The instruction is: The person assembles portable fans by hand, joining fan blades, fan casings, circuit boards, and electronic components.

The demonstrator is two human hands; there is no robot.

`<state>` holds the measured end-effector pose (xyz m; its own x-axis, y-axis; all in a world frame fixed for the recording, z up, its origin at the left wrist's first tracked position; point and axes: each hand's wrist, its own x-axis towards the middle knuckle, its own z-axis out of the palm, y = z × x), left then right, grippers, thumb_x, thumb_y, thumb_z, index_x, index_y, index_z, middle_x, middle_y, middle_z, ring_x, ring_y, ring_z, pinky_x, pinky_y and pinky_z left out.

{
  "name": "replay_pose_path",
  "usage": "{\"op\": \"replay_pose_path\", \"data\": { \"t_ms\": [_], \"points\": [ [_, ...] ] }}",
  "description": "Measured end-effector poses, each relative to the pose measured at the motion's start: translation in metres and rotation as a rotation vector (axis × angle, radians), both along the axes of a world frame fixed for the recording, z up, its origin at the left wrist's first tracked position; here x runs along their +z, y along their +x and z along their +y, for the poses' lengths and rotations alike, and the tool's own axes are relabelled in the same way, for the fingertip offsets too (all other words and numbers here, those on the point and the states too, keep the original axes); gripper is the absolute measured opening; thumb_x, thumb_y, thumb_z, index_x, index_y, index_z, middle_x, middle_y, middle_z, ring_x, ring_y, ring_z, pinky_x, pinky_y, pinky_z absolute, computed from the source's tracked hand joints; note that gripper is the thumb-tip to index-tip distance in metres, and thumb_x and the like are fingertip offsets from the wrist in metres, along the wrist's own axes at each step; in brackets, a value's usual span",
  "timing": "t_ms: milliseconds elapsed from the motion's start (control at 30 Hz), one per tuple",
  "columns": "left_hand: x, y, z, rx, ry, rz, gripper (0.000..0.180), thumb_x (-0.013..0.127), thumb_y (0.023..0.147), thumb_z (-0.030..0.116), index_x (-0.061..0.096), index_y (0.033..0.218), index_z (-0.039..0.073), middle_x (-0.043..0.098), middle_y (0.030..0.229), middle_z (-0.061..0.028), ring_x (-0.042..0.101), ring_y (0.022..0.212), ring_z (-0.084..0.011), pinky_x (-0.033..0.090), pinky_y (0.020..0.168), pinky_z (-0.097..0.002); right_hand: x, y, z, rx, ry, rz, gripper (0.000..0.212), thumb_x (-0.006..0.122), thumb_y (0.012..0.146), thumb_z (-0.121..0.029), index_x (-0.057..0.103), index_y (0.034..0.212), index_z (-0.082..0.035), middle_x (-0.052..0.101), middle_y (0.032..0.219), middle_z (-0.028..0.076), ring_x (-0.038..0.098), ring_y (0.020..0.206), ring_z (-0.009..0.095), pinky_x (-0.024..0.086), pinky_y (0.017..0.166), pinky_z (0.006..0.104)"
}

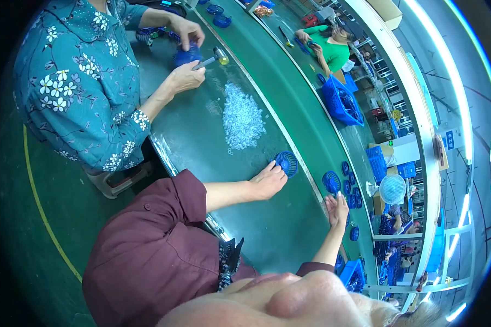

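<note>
Green-topped desk point(256, 234) before me carries a heap of small clear pieces point(243, 117). On the heap's near right, my left hand point(270, 181) has its fingers closed on the edge of a round blue slatted cage point(287, 163). Farther right of the heap, my half-curled right hand point(337, 208) is at a second blue cage point(331, 181); I cannot tell whether it grips. Past the heap's left, a co-worker point(87, 92) holds a hammer point(213, 58). Beyond the heap, across the green conveyor belt point(305, 106), stands a blue basket point(333, 103).
</note>
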<state>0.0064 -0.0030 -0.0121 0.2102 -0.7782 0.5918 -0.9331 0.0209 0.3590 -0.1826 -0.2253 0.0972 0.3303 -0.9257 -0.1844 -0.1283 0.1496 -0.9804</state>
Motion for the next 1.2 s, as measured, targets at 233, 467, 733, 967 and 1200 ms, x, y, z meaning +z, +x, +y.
{"op": "replay_pose_path", "data": {
  "t_ms": [233, 467, 733, 967, 1200],
  "points": [
    [0.005, -0.021, -0.002, -0.103, -0.089, 0.124, 0.012, 0.063, 0.075, 0.012, 0.055, 0.081, 0.007, 0.055, 0.083, -0.0105, 0.052, 0.091, -0.0282, 0.039, 0.084, -0.0406, -0.074, -0.172, -0.068, -0.214, -1.073, 1.097, 0.065, 0.073, 0.076, -0.03, 0.05, 0.127, 0.004, 0.063, 0.109, 0.02, 0.06, 0.099, 0.036, 0.048, 0.084, 0.0469],
    [0.009, -0.007, -0.001, 0.083, -0.054, 0.28, 0.033, 0.067, 0.075, 0.013, 0.053, 0.104, 0.004, 0.05, 0.106, -0.0126, 0.048, 0.101, -0.0298, 0.04, 0.083, -0.0415, -0.093, -0.242, -0.008, -0.299, -0.56, 1.548, 0.044, 0.067, 0.081, -0.04, 0.061, 0.113, -0.01, 0.064, 0.103, 0.019, 0.06, 0.095, 0.041, 0.05, 0.078, 0.0517],
    [0.001, -0.013, 0.004, -0.01, 0.074, 0.326, 0.036, 0.065, 0.077, 0.013, 0.051, 0.109, 0.002, 0.05, 0.104, -0.0146, 0.05, 0.098, -0.0321, 0.044, 0.079, -0.044, -0.112, -0.184, 0.011, -0.042, -1.051, 1.314, 0.032, 0.056, 0.08, -0.013, 0.063, 0.11, -0.004, 0.064, 0.096, 0.02, 0.059, 0.093, 0.038, 0.048, 0.08, 0.0475],
    [0.003, -0.007, 0.001, 0.042, 0.275, 0.413, 0.019, 0.056, 0.08, 0.008, 0.053, 0.097, 0.001, 0.053, 0.1, -0.017, 0.052, 0.101, -0.0341, 0.047, 0.079, -0.047, -0.1, -0.096, 0.061, 0.328, -1.269, 0.798, 0.032, 0.065, 0.076, -0.004, 0.062, 0.108, -0.002, 0.062, 0.105, 0.017, 0.056, 0.103, 0.034, 0.045, 0.092, 0.0409],
    [0.001, -0.016, -0.005, 0.008, 0.217, 0.47, 0.013, 0.047, 0.081, 0.003, 0.053, 0.092, 0.001, 0.057, 0.094, -0.0187, 0.058, 0.091, -0.038, 0.047, 0.074, -0.0513, -0.092, -0.05, 0.094, 0.408, -1.349, 0.681, 0.024, 0.064, 0.08, -0.003, 0.063, 0.104, -0.001, 0.063, 0.102, 0.016, 0.057, 0.101, 0.033, 0.047, 0.087, 0.0402]
  ]
}}
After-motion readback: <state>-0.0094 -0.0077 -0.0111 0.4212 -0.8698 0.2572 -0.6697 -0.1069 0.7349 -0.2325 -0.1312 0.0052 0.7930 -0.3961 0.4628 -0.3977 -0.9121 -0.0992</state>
